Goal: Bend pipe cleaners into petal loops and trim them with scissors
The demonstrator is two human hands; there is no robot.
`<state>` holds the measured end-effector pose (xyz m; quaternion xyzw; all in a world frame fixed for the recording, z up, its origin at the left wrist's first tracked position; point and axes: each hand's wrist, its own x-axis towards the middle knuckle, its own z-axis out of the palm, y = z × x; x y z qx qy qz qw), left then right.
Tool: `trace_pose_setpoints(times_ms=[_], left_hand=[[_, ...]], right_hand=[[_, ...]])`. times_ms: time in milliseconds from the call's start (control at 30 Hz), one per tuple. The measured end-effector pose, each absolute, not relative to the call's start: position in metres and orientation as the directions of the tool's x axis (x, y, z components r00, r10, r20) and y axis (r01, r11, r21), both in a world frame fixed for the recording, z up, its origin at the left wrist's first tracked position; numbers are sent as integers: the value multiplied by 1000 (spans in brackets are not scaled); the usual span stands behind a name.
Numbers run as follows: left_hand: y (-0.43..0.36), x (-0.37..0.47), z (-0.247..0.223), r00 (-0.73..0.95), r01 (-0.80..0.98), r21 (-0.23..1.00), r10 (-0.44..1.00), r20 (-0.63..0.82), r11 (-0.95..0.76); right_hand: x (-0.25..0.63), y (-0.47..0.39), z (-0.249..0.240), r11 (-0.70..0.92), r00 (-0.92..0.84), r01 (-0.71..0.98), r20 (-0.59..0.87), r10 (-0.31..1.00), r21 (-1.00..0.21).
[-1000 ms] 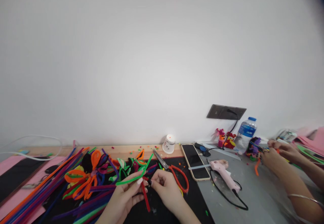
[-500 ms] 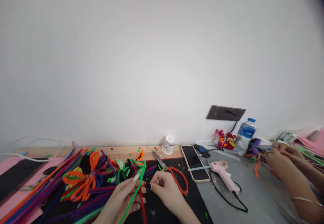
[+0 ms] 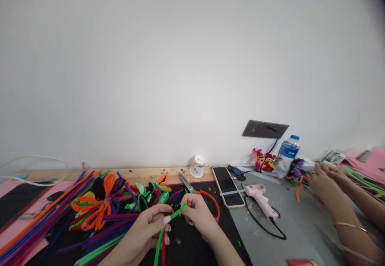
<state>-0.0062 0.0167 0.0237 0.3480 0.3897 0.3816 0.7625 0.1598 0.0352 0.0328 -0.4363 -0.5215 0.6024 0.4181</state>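
Observation:
My left hand (image 3: 147,230) is closed, its thumb and fingers pinching a bright green pipe cleaner (image 3: 158,246). A red pipe cleaner (image 3: 163,250) hangs below the same fingers. The green one bends at the left thumb, and its short end slants up to my right hand (image 3: 197,214), which is closed at that end. A small dark piece shows between the two hands; its kind is unclear. Just behind my right hand lie orange-handled scissors (image 3: 216,206), partly covered by it. To the left are looped pipe-cleaner flowers (image 3: 105,204) in orange, purple and green.
Loose pipe cleaners (image 3: 45,218) spread at the left. A white paper cup (image 3: 197,167) stands by the wall. Rightward are a phone (image 3: 228,187), a pink glue gun (image 3: 260,202) with its cord, and a water bottle (image 3: 287,155). Another person's hands (image 3: 325,179) work at the far right.
The green pipe cleaner, straight and upright before, now bends with its tip toward my right fingers. The view has shifted slightly, and a red packet has appeared at the bottom edge.

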Motion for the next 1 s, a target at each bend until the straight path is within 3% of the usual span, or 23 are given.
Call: trace_pose_setpoints(times_ms=[267,433,667,1000], left_hand=[[17,-4,17,551,-119,916,793,-259,382],[17,-4,14,533,-15,933,793,-296,358],[19,-2,6,484,-62,907,807,-338,418],[17,-3,8,495,-136,923,832,-251,360]], right_hand=[[158,32,35,-20,-265,-124,14,964,-992],[157,31,30,1,-272,-111,32,962,-994],[156,32,31,21,-242,-87,42,969,-996],[154,34,29,24,-213,-107,46,976,-994]])
